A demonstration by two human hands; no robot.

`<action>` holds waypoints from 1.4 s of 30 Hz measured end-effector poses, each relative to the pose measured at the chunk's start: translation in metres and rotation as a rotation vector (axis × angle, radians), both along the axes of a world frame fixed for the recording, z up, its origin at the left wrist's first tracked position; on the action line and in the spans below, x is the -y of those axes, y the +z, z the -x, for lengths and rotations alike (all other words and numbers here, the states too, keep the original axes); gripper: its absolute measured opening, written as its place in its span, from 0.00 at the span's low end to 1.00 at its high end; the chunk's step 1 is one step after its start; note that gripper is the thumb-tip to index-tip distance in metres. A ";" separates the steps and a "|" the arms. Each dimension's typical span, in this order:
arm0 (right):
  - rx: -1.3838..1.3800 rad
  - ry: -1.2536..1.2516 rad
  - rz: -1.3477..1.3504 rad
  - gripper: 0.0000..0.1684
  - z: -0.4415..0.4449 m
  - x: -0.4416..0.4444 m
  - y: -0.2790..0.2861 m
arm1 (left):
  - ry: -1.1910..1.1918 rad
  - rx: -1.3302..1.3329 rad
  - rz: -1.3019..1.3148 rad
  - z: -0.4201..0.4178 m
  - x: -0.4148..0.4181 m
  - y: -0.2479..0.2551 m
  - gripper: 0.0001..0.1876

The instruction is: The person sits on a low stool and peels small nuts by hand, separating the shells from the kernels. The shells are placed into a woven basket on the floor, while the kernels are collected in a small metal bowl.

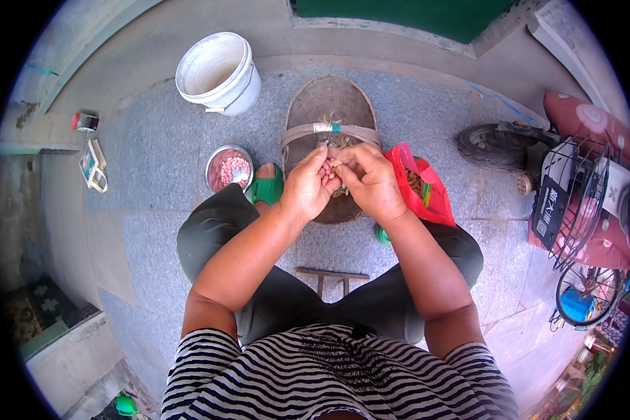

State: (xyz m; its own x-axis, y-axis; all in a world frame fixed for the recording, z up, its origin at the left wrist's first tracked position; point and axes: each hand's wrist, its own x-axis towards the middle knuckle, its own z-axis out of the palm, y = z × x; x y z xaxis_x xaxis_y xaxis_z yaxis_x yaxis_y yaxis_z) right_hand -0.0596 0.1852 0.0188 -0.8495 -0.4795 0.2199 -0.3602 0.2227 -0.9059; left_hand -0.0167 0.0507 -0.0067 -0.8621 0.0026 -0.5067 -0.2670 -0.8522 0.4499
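My left hand (308,184) holds several pink peanut kernels (327,170) in its curled fingers. Touching it, my right hand (370,178) pinches a peanut shell (336,163) between thumb and fingertips. Both hands are over a woven basket (328,97) with a band-wrapped handle (299,134); shells lie inside, partly hidden by my hands. Left of the basket, a metal bowl (207,169) contains pink kernels (235,169). A red bag (439,194) with unshelled peanuts (414,182) stands to the right, near my right forearm.
A white bucket (232,92) stands at the back left, before the wall. At the right are a black tyre (485,148), a wire basket (583,194) and a spoked wheel (588,294). Between my knees is a wooden piece (332,274). A small jar (86,122) lies far left.
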 end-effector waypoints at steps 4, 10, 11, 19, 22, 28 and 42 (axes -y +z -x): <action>-0.054 -0.047 0.011 0.09 -0.001 0.002 -0.003 | -0.017 -0.042 -0.017 -0.003 0.004 -0.012 0.13; 0.073 -0.117 0.040 0.08 0.002 0.001 -0.011 | -0.040 -0.043 0.023 -0.003 0.004 -0.006 0.13; 0.083 -0.133 0.019 0.09 0.004 -0.002 -0.009 | -0.044 -0.022 0.055 -0.002 0.006 -0.009 0.13; 0.071 0.048 -0.317 0.15 -0.003 -0.007 -0.019 | 0.084 0.258 0.102 -0.012 0.091 -0.110 0.13; 0.099 0.147 -0.411 0.17 -0.005 -0.010 -0.022 | 0.221 0.386 0.186 -0.031 0.149 -0.159 0.04; 0.165 0.135 -0.362 0.12 -0.001 -0.018 -0.032 | 0.738 0.715 0.341 -0.048 0.209 -0.175 0.10; 0.057 0.018 -1.032 0.13 0.028 -0.116 -0.006 | -0.096 0.218 0.397 -0.016 0.072 -0.088 0.15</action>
State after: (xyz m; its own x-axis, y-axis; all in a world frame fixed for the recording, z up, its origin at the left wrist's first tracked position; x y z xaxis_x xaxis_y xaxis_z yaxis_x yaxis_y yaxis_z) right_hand -0.0876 0.3010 0.0132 -0.8364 -0.4251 -0.3459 -0.3340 0.8958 -0.2933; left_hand -0.0007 -0.0213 -0.0943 -0.7407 -0.1536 -0.6541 -0.4612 -0.5917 0.6612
